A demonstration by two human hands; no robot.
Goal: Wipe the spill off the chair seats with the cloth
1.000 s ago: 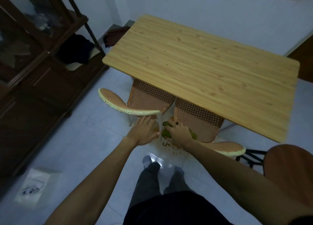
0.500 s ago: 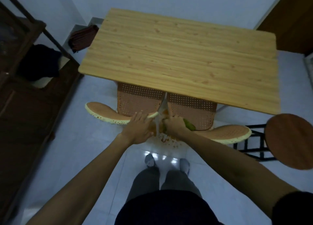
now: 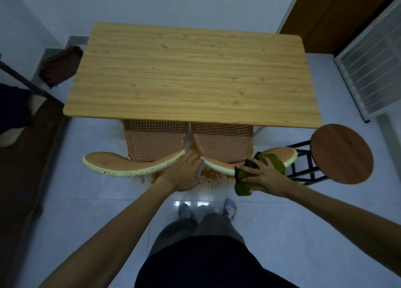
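Note:
Two orange perforated chairs stand side by side, tucked under the wooden table [image 3: 191, 75]. The left chair's seat [image 3: 154, 142] and the right chair's seat [image 3: 223, 144] are partly hidden by the tabletop. My left hand [image 3: 184, 172] lies flat, fingers spread, on the right end of the left chair's cream backrest [image 3: 121, 168]. My right hand [image 3: 262, 174] grips a dark green cloth [image 3: 245, 183] and presses it on the right chair's backrest [image 3: 280, 155]. Orange spill [image 3: 209, 177] shows in the gap between the chairs and on the floor below.
A round brown stool [image 3: 341, 153] on a black metal frame stands right of the chairs. A white slatted panel [image 3: 368, 68] leans at the far right, dark wooden furniture [image 3: 19, 148] lines the left wall, and a folded dark cloth [image 3: 60, 66] lies by the table's far left corner.
My right hand has slid the green cloth rightward, from the gap between the chairs onto the right chair's backrest. My left hand has stayed on the left backrest. The view has turned squarer to the table.

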